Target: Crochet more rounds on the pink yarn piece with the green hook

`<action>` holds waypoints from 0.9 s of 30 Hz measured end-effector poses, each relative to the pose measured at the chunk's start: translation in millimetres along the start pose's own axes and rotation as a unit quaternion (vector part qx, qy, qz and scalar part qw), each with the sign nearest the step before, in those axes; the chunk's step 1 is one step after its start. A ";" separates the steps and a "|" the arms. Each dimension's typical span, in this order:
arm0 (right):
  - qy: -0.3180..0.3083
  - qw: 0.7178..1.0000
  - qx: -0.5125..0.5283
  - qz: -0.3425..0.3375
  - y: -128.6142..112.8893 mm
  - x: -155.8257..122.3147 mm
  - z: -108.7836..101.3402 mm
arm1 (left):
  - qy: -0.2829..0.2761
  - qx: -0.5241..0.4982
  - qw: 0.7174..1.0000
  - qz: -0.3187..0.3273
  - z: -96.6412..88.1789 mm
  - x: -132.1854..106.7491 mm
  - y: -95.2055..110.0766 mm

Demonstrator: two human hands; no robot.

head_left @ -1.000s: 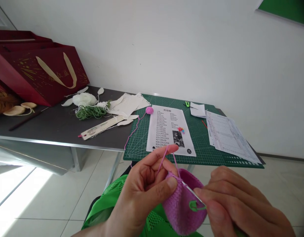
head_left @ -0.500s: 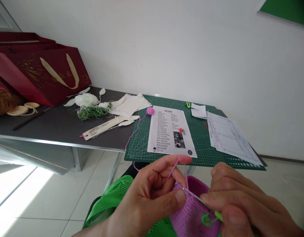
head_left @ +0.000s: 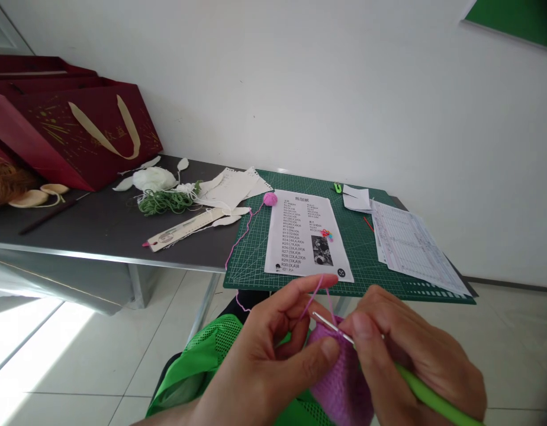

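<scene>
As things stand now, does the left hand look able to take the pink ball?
Probably not without letting go first: the left hand pinches the crochet piece, with yarn over its index finger. Nothing covers the ball, though, so the way looks open.

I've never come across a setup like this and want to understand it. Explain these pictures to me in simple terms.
There is no machine: these are a person's own bare hands, seen by one camera worn on the head, looking forward and down.

The left hand pinches a piece of purple crochet, with pink yarn looped over its forefinger. The right hand holds a green-handled hook, its metal tip near the top edge of the crochet.

On the dark table lies a green mat, bearing a printed sheet and more papers. A small pink yarn ball sits by the sheet's far left corner. Further left are green yarn and red bags.
</scene>
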State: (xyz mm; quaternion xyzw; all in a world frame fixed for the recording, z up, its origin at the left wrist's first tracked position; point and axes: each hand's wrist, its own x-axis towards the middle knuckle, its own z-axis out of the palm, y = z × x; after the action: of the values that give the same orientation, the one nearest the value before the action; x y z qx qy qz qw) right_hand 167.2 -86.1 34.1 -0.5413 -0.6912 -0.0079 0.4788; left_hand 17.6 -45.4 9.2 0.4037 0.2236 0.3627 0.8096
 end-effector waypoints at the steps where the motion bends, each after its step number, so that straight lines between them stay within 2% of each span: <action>1: 0.009 1.000 -0.010 -0.006 0.0 -0.3 1.4 | 0.022 0.021 1.000 0.002 1.7 0.2 -0.7; 6: 0.039 0.995 -0.039 -0.077 4.5 -0.2 9.1 | 0.130 0.059 0.988 0.060 16.6 2.9 -7.9; 9: 0.052 0.990 -0.060 -0.115 14.4 -3.5 19.5 | 0.214 0.100 0.965 0.117 24.7 4.4 -21.1; 12: 0.087 0.988 -0.057 -0.118 27.0 -9.0 31.1 | 0.252 0.106 0.951 0.142 25.1 7.0 -37.2; 16: 0.098 0.983 -0.046 -0.149 35.9 -9.7 31.9 | 0.221 0.039 0.968 0.108 16.9 10.3 -40.9; 21: 0.051 0.977 -0.043 -0.202 33.7 -3.0 14.2 | 0.113 -0.077 0.990 0.036 8.8 7.8 -15.9; 27: 0.003 0.978 -0.039 -0.203 24.7 -1.6 -4.6 | 0.039 -0.132 0.990 -0.017 7.3 5.3 -3.1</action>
State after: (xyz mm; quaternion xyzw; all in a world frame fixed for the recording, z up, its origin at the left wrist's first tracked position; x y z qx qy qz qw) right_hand 188.9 -79.5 23.0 -0.4079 -0.7846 -0.1332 0.4475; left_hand 27.0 -46.2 10.5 0.2751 0.2120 0.3906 0.8525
